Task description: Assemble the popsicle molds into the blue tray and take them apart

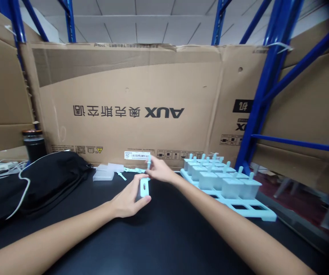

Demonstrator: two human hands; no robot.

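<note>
My left hand is closed around a popsicle mold. The mold is tipped so that its pale blue top, with an oval slot, faces me. Just above and beyond it, my right hand pinches a light blue popsicle stick, held roughly upright and apart from the slot. On the table behind my hands lie several loose light blue sticks. Beside them are clear mold cups. To the right, a light blue rack carries several popsicle molds with sticks pointing up.
A black bag with a white cable lies at the left, in front of a dark bottle. A large cardboard panel stands along the back. Blue metal shelf posts frame the black table.
</note>
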